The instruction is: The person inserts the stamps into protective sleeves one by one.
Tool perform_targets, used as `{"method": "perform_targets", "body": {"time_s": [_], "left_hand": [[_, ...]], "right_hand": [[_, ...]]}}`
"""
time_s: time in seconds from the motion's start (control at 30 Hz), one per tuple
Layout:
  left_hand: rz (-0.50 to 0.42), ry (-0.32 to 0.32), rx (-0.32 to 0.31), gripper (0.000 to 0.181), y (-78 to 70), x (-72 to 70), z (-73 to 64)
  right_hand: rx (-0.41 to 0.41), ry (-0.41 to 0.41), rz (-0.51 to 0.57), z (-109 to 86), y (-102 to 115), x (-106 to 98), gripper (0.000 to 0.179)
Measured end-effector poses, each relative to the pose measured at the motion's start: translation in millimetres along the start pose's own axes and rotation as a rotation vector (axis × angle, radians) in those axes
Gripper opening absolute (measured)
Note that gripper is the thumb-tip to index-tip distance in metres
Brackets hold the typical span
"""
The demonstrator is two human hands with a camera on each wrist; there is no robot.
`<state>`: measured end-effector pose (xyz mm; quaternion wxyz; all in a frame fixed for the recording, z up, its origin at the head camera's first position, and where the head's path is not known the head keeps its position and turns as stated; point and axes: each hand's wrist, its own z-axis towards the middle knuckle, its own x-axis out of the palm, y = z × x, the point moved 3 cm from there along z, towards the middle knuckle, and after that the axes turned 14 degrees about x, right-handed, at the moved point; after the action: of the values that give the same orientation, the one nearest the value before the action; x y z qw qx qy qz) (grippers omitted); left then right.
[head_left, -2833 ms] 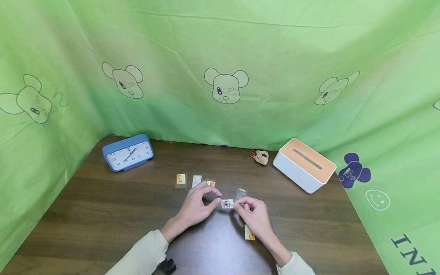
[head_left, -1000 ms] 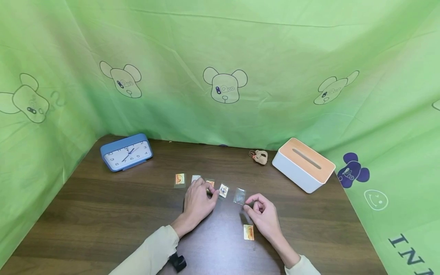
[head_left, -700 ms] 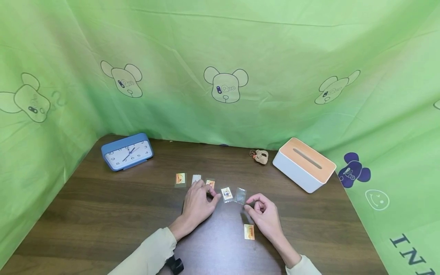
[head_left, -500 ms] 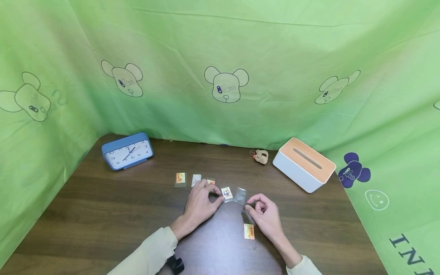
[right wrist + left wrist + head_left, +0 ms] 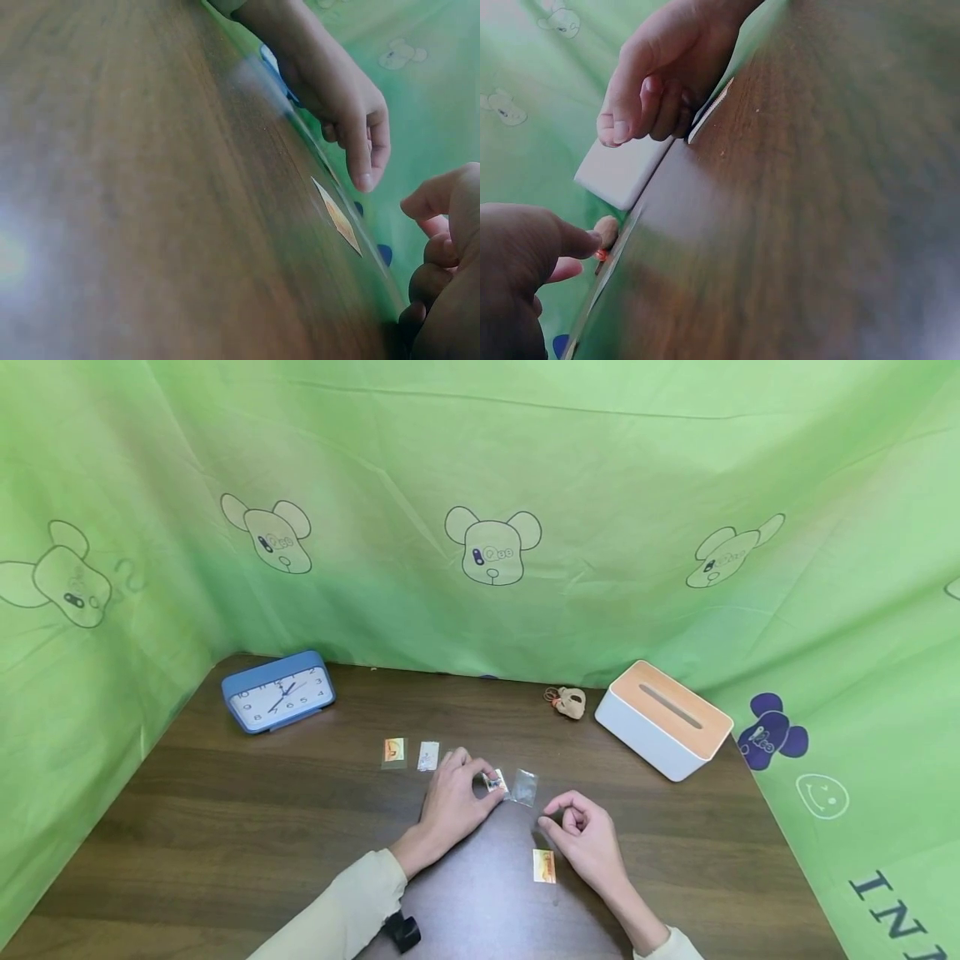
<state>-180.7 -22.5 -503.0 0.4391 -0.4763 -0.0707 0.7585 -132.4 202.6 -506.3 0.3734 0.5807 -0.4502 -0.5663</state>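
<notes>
In the head view my left hand (image 5: 455, 800) hovers at a small picture stamp (image 5: 496, 782) in a clear sleeve, thumb and index fingertip apart over it. That hand covers most of an orange stamp behind it. Right of the picture stamp lies a clear plastic sleeve (image 5: 525, 787). My right hand (image 5: 588, 842) stays just right of this sleeve, fingers loosely curled, thumb and index apart, holding nothing. Below it is a loose orange stamp (image 5: 543, 866); its serrated edge (image 5: 711, 111) shows in the left wrist view. Farther left lie a pale stamp (image 5: 428, 756) and a sleeved orange stamp (image 5: 393, 752).
A blue clock (image 5: 279, 693) stands at the back left of the brown table (image 5: 225, 827). At the back right are a white tissue box (image 5: 652, 731) with a wooden top and a small beige trinket (image 5: 570, 702). Green printed cloth (image 5: 600, 627) surrounds the table.
Earlier the right hand pinched the sleeved picture stamp; it was then put down beside the clear sleeve. The left hand has since shifted right over it, and the right hand has drawn back slightly.
</notes>
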Motion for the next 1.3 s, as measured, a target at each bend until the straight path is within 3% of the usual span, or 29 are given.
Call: {"method": "perform_targets", "body": {"time_s": [0.37, 0.73, 0.93, 1.3], "left_hand": [[-0.037, 0.058, -0.038, 0.025, -7.4, 13.8, 12.7], [0.176, 0.127, -0.074, 0.047, -9.9, 25.4, 15.7], [0.246, 0.156, -0.054, 0.045, -10.7, 25.5, 15.6], [0.149, 0.140, -0.080, 0.029, -10.1, 18.3, 15.4]], "right_hand": [[0.010, 0.009, -0.027, -8.7, -2.4, -8.3, 0.015], [0.032, 0.010, -0.075, -12.7, -5.2, -11.9, 0.020], [0.054, 0.025, -0.132, -13.5, -5.8, -12.5, 0.022], [0.012, 0.026, -0.208, -16.4, -7.0, -14.0, 0.028]]}}
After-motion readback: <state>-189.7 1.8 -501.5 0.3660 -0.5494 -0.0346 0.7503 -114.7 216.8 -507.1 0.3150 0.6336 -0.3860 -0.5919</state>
